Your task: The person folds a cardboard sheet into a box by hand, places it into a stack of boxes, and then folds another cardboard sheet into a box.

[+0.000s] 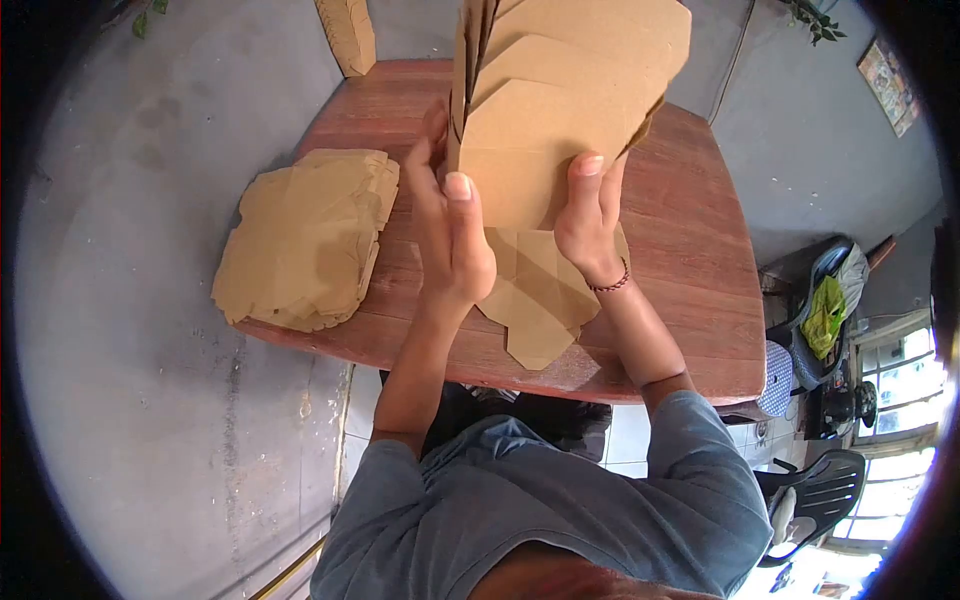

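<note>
Between my two hands is a stack of folded cardboard pieces [570, 110], raised above the table and fanned out in overlapping layers. My left hand [455, 225] grips its left edge, thumb on the front face and fingers partly hidden behind. On the other side, my right hand [592, 215] presses its thumb to the front face, with the rest of its fingers mostly behind the stack. Beneath them, a flat die-cut cardboard sheet [540, 310] lies on the table near its front edge. A thick pile of flat cardboard sheets [300, 240] sits to the left.
The wooden table [690, 270] stands against a grey wall [160, 250] on the left. More stacked cardboard [347, 35] rises at the far left corner. A dark plastic chair [825, 490] and a chair holding a yellow-green bag [824, 315] are on the right.
</note>
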The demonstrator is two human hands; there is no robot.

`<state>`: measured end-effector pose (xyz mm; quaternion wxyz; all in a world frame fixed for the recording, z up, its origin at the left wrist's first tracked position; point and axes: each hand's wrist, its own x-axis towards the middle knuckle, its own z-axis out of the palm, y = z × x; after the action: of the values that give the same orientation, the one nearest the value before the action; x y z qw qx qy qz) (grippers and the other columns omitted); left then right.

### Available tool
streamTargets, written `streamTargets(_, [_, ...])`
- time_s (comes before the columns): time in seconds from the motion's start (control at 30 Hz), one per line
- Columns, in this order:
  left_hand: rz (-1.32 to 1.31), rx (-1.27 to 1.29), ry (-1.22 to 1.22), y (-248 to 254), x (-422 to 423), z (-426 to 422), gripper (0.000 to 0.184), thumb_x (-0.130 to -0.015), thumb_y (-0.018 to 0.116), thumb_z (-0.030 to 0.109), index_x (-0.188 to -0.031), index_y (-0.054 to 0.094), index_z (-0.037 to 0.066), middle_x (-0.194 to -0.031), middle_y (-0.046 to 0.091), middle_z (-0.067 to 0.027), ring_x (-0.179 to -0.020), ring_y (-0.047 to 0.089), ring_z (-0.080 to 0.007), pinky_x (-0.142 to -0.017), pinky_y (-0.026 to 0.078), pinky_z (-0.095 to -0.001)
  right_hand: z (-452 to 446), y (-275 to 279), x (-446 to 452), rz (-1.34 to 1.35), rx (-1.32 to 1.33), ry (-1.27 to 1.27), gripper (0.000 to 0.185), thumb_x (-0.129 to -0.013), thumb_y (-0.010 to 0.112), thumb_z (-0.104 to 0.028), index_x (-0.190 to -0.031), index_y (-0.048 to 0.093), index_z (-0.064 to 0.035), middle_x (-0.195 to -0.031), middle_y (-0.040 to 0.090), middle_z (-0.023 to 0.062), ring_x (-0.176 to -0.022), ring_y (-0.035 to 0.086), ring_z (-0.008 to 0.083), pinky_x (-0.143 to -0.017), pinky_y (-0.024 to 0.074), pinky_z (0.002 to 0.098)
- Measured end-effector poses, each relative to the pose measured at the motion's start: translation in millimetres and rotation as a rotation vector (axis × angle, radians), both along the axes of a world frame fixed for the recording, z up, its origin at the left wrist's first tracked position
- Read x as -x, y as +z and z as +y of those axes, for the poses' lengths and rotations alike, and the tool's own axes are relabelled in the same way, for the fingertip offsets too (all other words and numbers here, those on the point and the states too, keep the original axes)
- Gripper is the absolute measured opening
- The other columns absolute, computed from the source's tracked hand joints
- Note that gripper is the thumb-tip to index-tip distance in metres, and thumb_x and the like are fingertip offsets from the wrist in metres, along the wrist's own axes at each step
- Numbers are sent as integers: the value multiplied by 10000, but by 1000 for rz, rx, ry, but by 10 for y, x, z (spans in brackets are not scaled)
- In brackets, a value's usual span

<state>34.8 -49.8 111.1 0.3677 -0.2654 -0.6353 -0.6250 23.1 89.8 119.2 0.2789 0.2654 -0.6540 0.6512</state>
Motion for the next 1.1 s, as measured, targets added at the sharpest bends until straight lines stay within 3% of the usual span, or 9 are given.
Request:
streamTargets(0.2, [-418, 4, -26, -9, -81, -96, 855, -1038, 249, 691, -1413, 433, -55, -1400, 508, -191, -1305, 479, -266, -1111, 359, -399, 41, 42, -42, 145, -190, -17, 929, -1054, 451, -488, -1565, -63, 93, -1595, 202, 284, -1469, 285, 361, -1197, 249, 455])
streamTargets(0.43, [-438, -269, -136, -288, 126, -32, 926, -996, 271, 748, -1524, 308, -12, -1514, 409, -174, -1411, 389, -272, -1172, 316, -429, -72, 2, -6, 144, -259, 26, 971, -1065, 415, -481, -1526, -186, 127, -1643, -2, 349, -1542, 89, 438, -1240, 118, 475])
streamTargets(0.5, [-393, -408, -65, -338, 200, 30, 896, -1003, 237, 749, -1409, 434, -25, -1225, 563, -120, -1139, 523, -181, -992, 425, -372, -99, -23, -27, 125, -260, -2, 974, -1064, 429, -470, -1522, -183, 135, -1638, 6, 362, -1541, 74, 454, -1242, 111, 481])
streamTargets(0.53, [-395, -407, -63, -378, 243, 24, 896, -1003, 237, 749, -1409, 434, -25, -1225, 563, -120, -1139, 523, -181, -992, 425, -372, -118, -35, -31, 107, -262, -28, 978, -1062, 442, -459, -1517, -179, 143, -1632, 13, 375, -1541, 59, 470, -1244, 103, 486])
streamTargets(0.6, [-429, -579, -198, -381, 290, 20, 906, -996, 262, 752, -1499, 346, 3, -1499, 423, -148, -1370, 421, -216, -1147, 333, -400, -151, -47, -6, 160, -336, -102, 1004, -1047, 496, -437, -1519, -173, 143, -1626, 24, 386, -1533, 80, 489, -1241, 127, 496])
streamTargets(0.73, [-475, -740, -313, -243, 237, -7, 925, -985, 287, 763, -1548, 288, 29, -1503, 427, -118, -1374, 433, -228, -1141, 355, -402, -234, -35, -35, 187, -358, -119, 1100, -986, 653, -364, -1521, -165, 140, -1608, 94, 405, -1499, 175, 535, -1220, 224, 517])
streamTargets(0.77, [-511, -769, -332, -240, 233, -23, 920, -981, 299, 766, -1548, 293, 41, -1505, 424, -104, -1378, 430, -228, -1140, 359, -395, -236, -58, -40, 236, -385, -169, 1069, -946, 713, -346, -1552, -23, 139, -1601, 155, 396, -1455, 287, 546, -1177, 317, 521])
streamTargets(0.97, [-520, -782, -369, -298, 235, -64, 926, -960, 330, 789, -1559, 286, 83, -1514, 411, -72, -1387, 420, -219, -1139, 364, -380, -247, -112, -26, 454, -502, -347, 762, -942, 700, -279, -1498, 370, 123, -1587, 271, 366, -1393, 441, 485, -1102, 414, 495])
streamTargets(1.1, [-493, -792, -386, -257, 178, -49, 953, -948, 333, 805, -1573, 258, 90, -1550, 369, -74, -1412, 392, -218, -1152, 347, -390, -221, -111, -42, 447, -488, -323, 709, -967, 646, -257, -1497, 372, 125, -1585, 283, 362, -1423, 407, 485, -1125, 396, 488])
